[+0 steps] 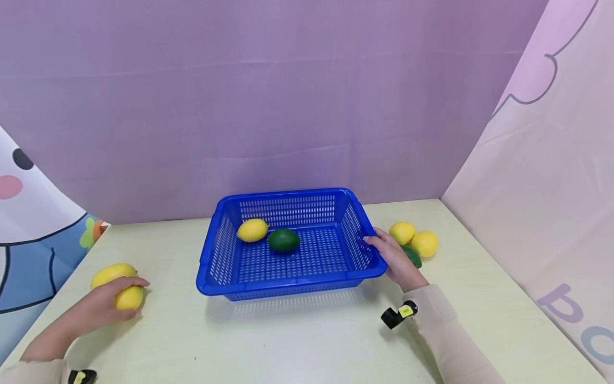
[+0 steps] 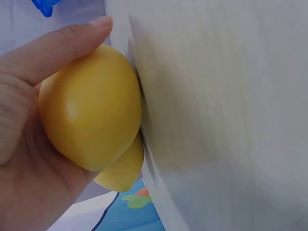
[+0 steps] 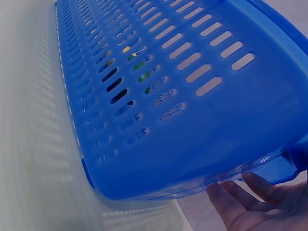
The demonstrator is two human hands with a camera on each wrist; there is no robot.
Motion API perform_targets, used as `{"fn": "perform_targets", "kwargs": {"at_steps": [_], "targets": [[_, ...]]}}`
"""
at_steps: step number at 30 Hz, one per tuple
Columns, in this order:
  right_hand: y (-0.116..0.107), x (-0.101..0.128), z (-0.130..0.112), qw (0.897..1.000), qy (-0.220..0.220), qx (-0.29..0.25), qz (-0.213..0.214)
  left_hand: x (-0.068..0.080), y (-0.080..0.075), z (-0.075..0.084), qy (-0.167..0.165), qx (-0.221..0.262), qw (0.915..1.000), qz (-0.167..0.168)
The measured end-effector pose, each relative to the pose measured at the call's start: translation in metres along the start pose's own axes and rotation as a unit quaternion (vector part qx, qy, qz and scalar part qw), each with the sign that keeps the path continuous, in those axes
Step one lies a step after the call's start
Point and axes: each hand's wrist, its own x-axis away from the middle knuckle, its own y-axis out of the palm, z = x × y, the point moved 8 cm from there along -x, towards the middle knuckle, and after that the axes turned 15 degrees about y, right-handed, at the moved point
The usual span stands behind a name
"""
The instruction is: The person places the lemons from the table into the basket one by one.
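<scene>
At the left of the table my left hand grips a yellow lemon, thumb on one side and fingers on the other. The same lemon fills the palm in the left wrist view, close against the tabletop. Just behind it lies another lemon. My right hand holds the right rim of a blue plastic basket; its fingertips touch the basket's outer side in the right wrist view. Inside the basket are a lemon and a dark green lemon-shaped fruit.
Right of the basket, beyond my right hand, two lemons lie beside a dark green fruit, partly hidden by the hand. A purple cloth backdrop stands behind the pale table, with printed cloths at both sides.
</scene>
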Motion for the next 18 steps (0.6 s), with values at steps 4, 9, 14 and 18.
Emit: {"fn": "perform_targets", "kwargs": {"at_steps": [4,9,14,18], "targets": [[0.0002,0.0009,-0.0009,1.000,-0.004,-0.001,-0.004,-0.0003,0.0007,-0.0007,-0.003,0.003,1.0000,-0.009],[0.0009,0.0013,-0.0006,1.000,-0.002,-0.007,-0.005,-0.0012,-0.0014,0.0001,0.011,-0.014,0.9998,-0.001],[0.0005,0.0014,-0.0009,1.000,-0.003,-0.005,-0.002,-0.0022,-0.0031,0.0024,0.028,-0.023,0.9993,0.007],[0.0012,0.0020,-0.0019,1.000,-0.007,0.001,-0.002,-0.0016,-0.0024,0.0024,0.020,-0.017,0.9996,-0.004]]}}
